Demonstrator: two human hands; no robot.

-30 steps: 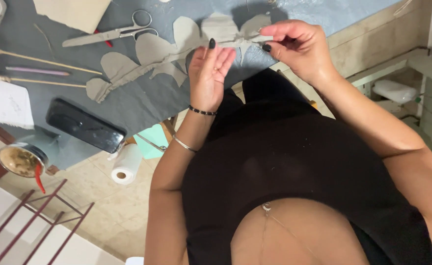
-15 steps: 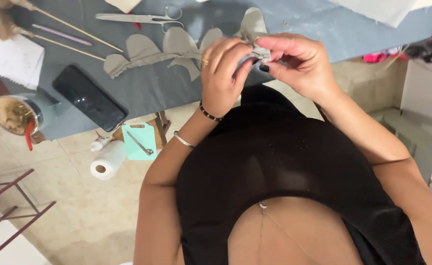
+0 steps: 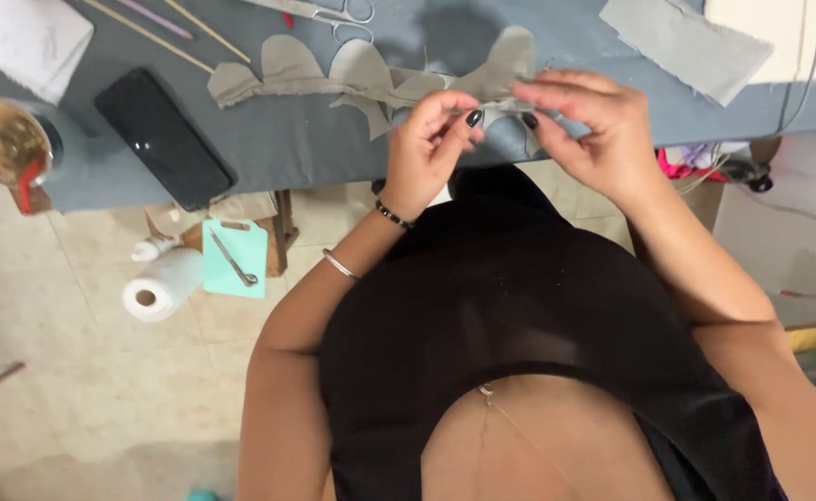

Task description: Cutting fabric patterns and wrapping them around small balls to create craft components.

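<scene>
- Tabletop (image 3: 334, 148): a grey-covered surface spanning the upper frame. Compared with half a second ago it sits lower and larger in view, as the head camera has tilted toward the work.
- Fabric strip (image 3: 352, 79): a grey-beige chain of petal-shaped cut pieces, lying flat on the tabletop to the left and lifted at its right end into both hands. That end has been drawn out between the hands since the previous view, where it was bunched.
- Right hand (image 3: 593, 130): fingers closed on the strip's right end; now slightly further from the left hand than before.
- Left hand (image 3: 431, 139): thumb and fingers pinched on the strip just left of the right hand's grip, wrist wearing a beaded bracelet.
- Loose fabric piece (image 3: 682, 46): flat at the upper right.
- Phone (image 3: 162, 137): dark, face up, near the tabletop's front edge.
- Cup (image 3: 5, 139): at the left edge, holding a brown substance and a red tool.
- Scissors (image 3: 329, 11): at the top edge.
- Floor (image 3: 102, 390): beige tiles, carrying a paper roll (image 3: 162, 286) and a teal board (image 3: 235, 258).
</scene>
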